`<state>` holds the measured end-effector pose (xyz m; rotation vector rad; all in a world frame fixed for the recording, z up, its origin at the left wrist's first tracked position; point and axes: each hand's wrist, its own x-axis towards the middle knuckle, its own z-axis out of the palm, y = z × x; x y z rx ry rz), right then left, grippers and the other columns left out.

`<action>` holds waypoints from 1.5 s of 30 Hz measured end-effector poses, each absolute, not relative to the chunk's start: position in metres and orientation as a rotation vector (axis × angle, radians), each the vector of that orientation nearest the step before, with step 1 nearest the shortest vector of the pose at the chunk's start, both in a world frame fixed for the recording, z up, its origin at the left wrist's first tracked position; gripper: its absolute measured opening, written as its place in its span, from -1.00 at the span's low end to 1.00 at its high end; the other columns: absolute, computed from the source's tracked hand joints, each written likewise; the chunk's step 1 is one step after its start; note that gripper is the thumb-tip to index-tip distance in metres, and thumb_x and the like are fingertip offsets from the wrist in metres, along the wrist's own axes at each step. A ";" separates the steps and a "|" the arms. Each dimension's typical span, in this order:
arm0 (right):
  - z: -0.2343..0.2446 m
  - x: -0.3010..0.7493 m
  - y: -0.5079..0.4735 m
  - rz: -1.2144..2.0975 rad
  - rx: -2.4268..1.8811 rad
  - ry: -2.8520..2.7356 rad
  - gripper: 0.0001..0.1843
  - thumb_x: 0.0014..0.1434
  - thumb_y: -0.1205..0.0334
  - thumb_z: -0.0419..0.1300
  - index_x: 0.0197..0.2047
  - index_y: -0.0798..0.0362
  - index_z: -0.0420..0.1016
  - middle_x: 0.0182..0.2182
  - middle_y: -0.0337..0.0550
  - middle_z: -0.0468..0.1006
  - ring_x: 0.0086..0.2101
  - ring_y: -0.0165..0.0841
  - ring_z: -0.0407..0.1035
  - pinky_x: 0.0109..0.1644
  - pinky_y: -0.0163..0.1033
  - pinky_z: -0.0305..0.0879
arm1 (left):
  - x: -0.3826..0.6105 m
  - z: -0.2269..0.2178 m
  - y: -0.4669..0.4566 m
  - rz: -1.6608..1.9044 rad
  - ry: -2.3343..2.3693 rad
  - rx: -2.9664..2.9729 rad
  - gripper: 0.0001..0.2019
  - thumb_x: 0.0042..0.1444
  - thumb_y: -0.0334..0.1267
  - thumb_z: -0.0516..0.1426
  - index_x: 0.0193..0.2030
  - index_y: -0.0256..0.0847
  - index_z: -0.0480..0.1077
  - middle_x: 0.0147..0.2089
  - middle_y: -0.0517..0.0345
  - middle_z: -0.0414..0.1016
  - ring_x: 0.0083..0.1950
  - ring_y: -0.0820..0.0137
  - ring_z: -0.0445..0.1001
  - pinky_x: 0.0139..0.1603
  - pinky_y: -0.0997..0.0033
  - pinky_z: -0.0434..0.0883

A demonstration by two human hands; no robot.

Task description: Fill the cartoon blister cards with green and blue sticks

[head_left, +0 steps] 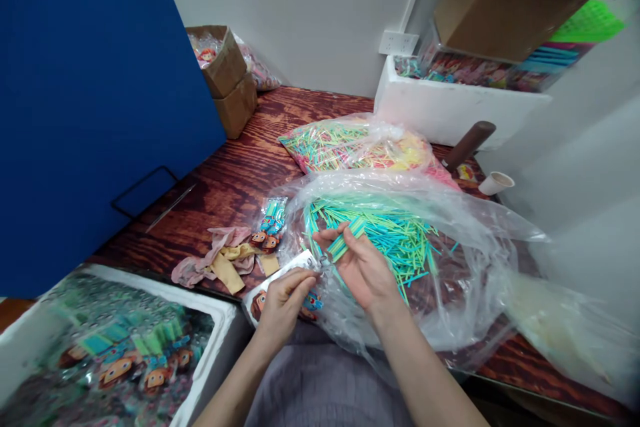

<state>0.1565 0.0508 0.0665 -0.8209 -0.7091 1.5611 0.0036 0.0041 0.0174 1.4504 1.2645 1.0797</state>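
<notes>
My right hand [367,270] is closed around a small bundle of green and blue plastic sticks [347,239], above the open clear bag. Inside that clear plastic bag [480,233] lies a heap of loose green and blue sticks [395,240]. My left hand [284,300] is pinched shut close to the right fingertips; a small shiny clear piece shows between the hands, too unclear to name. Beneath the left hand is a white sheet or packet printed with a cartoon figure [259,303], partly covered. A small filled packet with cartoon heads [270,223] lies behind it.
At the lower left stands a white foam box [210,340] holding several cartoon packets. Crumpled cloth pieces [225,260] lie on the wooden table [200,213]. Behind are another bag of coloured sticks [345,147], a brown cylinder [470,145] and a paper cup [496,183].
</notes>
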 end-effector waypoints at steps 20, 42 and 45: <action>0.081 0.166 0.002 1.046 -1.176 -1.584 -0.79 0.37 0.17 0.06 -0.27 0.00 0.46 -0.15 -0.15 0.51 -0.01 -0.28 0.37 0.09 -0.18 0.23 | 0.015 0.030 0.001 1.111 1.185 0.918 -0.72 -0.01 -0.08 0.29 -0.21 -0.21 0.60 -0.26 0.10 0.61 -0.44 0.42 0.47 -0.45 0.47 0.46; 0.016 0.223 0.027 1.005 -1.506 -1.140 -0.77 0.26 0.07 0.12 -0.22 0.04 0.47 -0.29 -0.10 0.57 -0.24 -0.24 0.46 -0.15 -0.17 0.33 | -0.054 0.031 0.109 1.094 1.428 1.375 -0.65 0.13 0.05 0.14 -0.21 -0.23 0.46 -0.39 0.21 0.46 -0.39 0.39 0.40 -0.35 0.45 0.37; 0.001 0.221 0.037 0.807 -1.629 -1.446 -0.80 0.28 0.18 0.07 -0.25 0.04 0.49 -0.28 -0.10 0.56 -0.22 -0.23 0.43 -0.11 -0.16 0.28 | -0.059 0.013 0.153 1.093 1.658 1.567 -0.68 0.16 -0.02 0.06 -0.19 -0.24 0.46 -0.31 0.12 0.48 -0.27 0.30 0.43 -0.23 0.36 0.40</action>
